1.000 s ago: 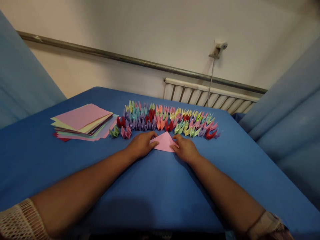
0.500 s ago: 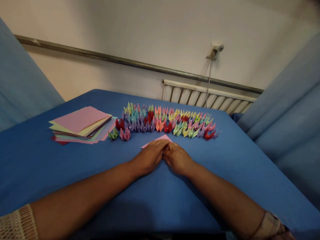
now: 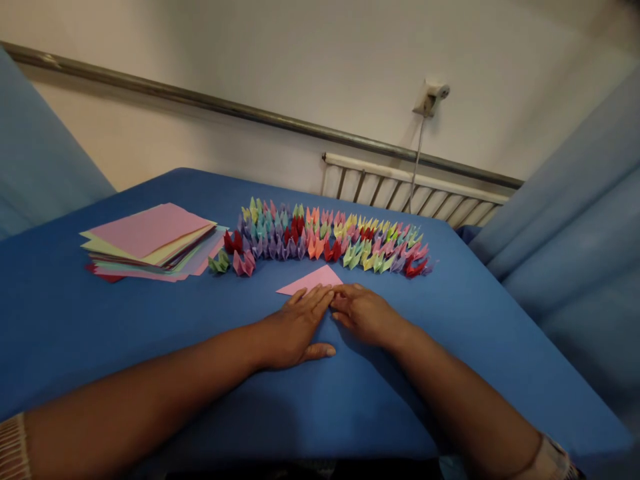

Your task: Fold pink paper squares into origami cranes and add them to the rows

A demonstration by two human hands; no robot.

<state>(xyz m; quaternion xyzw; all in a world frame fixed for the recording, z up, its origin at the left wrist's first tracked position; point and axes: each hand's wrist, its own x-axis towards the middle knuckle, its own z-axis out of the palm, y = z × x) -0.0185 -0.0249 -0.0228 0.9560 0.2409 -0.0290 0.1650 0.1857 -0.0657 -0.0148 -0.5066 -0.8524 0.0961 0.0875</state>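
A pink sheet of paper (image 3: 315, 277), folded to a triangle, lies on the blue-covered table with its point away from me. My left hand (image 3: 297, 327) rests flat across its near edge, fingers stretched out and thumb spread to the side on the cloth. Beside those fingertips, my right hand (image 3: 370, 313) is curled with bent fingers at the paper's right part. The two hands nearly touch, and they cover the near edge and right corner of the sheet.
Rows of folded paper cranes (image 3: 320, 240) in many colours stand just beyond the paper. A stack of coloured paper sheets (image 3: 150, 233) lies at the left. Behind the blue table (image 3: 200, 393) are a radiator (image 3: 380, 187) and a wall rail (image 3: 240, 113). Blue curtains (image 3: 575, 233) hang on both sides.
My left hand has flattened, its thumb spreading out toward me. My right hand has shifted slightly right, and more of the pink paper shows. The view has shifted a little.
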